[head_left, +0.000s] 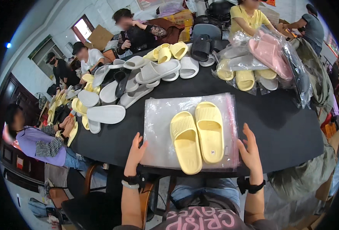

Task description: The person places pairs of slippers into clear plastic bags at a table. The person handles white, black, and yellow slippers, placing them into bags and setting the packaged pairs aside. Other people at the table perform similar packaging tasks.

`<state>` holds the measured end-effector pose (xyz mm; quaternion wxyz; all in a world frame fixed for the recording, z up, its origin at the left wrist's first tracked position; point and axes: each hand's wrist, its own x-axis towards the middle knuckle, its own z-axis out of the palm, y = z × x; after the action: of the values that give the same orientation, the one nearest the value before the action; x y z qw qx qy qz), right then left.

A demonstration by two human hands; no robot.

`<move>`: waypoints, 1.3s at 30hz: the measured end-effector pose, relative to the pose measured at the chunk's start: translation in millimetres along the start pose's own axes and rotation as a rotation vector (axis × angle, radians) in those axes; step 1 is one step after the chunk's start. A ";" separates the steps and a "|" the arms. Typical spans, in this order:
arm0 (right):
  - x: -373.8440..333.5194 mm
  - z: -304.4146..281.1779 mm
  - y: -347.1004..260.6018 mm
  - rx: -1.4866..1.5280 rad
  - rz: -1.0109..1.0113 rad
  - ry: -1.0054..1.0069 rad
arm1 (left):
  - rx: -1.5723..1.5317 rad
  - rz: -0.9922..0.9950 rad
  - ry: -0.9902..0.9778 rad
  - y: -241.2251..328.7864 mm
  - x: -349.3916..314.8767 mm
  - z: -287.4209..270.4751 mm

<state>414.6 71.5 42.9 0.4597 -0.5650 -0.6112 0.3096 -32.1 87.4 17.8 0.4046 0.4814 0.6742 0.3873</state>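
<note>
Two yellow slide sandals, the left one (189,155) and the right one (211,138), lie side by side, soles down, on a stack of clear plastic bags (158,130). A small white sticker shows on the right sandal's footbed. My left hand (136,151) is at the left edge of the bags, fingers apart and holding nothing. Past the bags' right edge, beside their pinkish-red strip, my right hand (250,149) is spread with thumb and fingers apart. Neither hand touches the sandals.
Loose grey, yellow and black slides (106,114) are heaped along the table's left and far side. Bagged pink, yellow and grey slides (269,57) pile at the far right. Several people sit around the black table (284,142); one at left handles a yellow slide (73,132).
</note>
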 end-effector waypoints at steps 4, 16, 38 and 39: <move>-16.5 10.9 45.1 0.488 0.245 -0.126 | -0.192 -0.034 -0.095 -21.8 13.9 -0.3; -20.5 7.9 39.2 0.481 0.259 -0.200 | -0.117 -0.369 -0.169 23.7 19.4 -20.1; -20.5 11.2 55.3 0.583 0.298 -0.132 | -0.155 -0.374 -0.184 11.1 25.1 -26.5; -20.5 9.2 55.9 0.596 0.313 -0.123 | -0.264 -0.412 -0.239 2.4 28.9 -31.6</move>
<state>427.6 62.3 -15.2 0.5139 -0.4729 -0.4263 0.5749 -66.4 111.6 26.8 0.6109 0.3192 0.6491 0.3219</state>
